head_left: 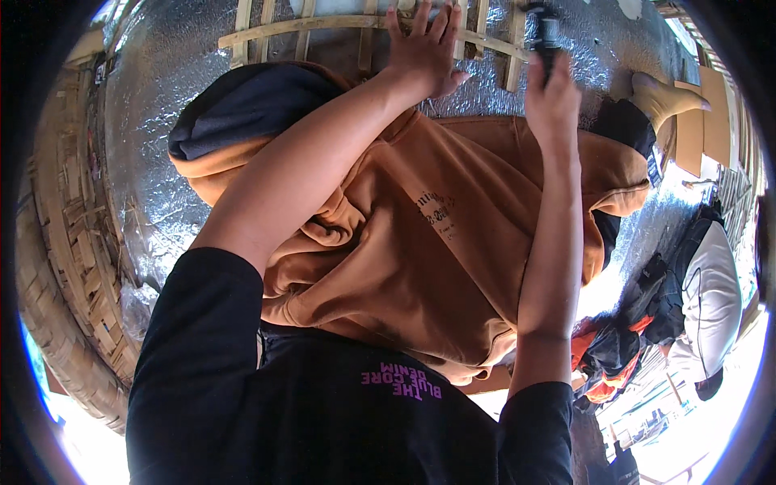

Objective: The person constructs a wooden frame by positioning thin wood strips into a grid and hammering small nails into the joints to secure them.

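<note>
My left hand (422,55) reaches up to the slatted wooden frame (331,24), its fingers spread over the long curved strip and its thumb stretched out to the side. To its right, my right hand (554,99) is wrapped round the handle of what looks like a dark hammer (546,31), held up by the frame's right end. The tool's head is blurred and lies near the upper edge of the view. The frame has several short slats crossing the curved strip, and its top is cut off by the view's edge.
A brown hooded sweatshirt (420,234) lies across my lap. Shiny silver sheeting (162,113) covers the floor. Woven bamboo (73,242) runs along the left. A bare foot (667,99) and cardboard (715,117) are at the right, with a white-and-black garment (711,299) lower down.
</note>
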A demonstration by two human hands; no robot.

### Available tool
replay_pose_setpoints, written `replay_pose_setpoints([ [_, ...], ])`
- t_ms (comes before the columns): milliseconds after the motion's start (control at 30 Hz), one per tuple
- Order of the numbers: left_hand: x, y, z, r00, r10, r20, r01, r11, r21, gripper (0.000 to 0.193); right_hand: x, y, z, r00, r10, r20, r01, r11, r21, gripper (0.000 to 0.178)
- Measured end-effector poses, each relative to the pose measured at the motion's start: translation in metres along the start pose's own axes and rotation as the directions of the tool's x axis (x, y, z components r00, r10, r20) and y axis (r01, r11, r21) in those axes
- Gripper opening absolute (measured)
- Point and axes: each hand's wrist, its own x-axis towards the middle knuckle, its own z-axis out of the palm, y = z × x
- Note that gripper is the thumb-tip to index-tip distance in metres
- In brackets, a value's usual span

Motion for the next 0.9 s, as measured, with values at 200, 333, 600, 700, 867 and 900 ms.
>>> replay_pose_setpoints([
  [200, -0.004, -0.012, 0.004, 0.995, -0.027, -0.092, 0.024, 0.999, -0.032, 0.102, 0.009, -0.008, -0.008, 0.982, 0.109, 0.157, -0.153, 0.940, 0.304, 0.030],
  [333, -0.003, -0.008, 0.004, 0.998, -0.020, -0.059, 0.020, 1.000, -0.004, 0.103, 0.011, 0.007, 0.007, 0.992, 0.057, 0.112, -0.069, 0.992, 0.106, 0.036],
  [600, -0.005, -0.008, -0.003, 0.998, -0.053, 0.026, 0.052, 0.998, 0.029, 0.098, 0.007, -0.001, 0.000, 0.991, 0.112, 0.070, -0.130, 0.912, 0.389, 0.045],
  [700, -0.003, -0.006, -0.005, 0.998, -0.021, 0.063, 0.021, 1.000, -0.003, 0.098, 0.016, 0.008, -0.001, 0.947, 0.004, 0.322, 0.021, 0.997, -0.076, 0.039],
  [867, -0.008, -0.009, 0.007, 0.998, -0.053, -0.014, 0.053, 0.999, 0.006, 0.098, 0.012, -0.011, -0.009, 0.989, 0.057, 0.134, -0.096, 0.947, 0.306, 0.049],
  [900, -0.006, -0.010, 0.004, 0.996, -0.049, -0.070, 0.049, 0.999, -0.005, 0.098, 0.013, -0.010, -0.009, 0.991, 0.058, 0.124, -0.093, 0.948, 0.306, 0.049],
])
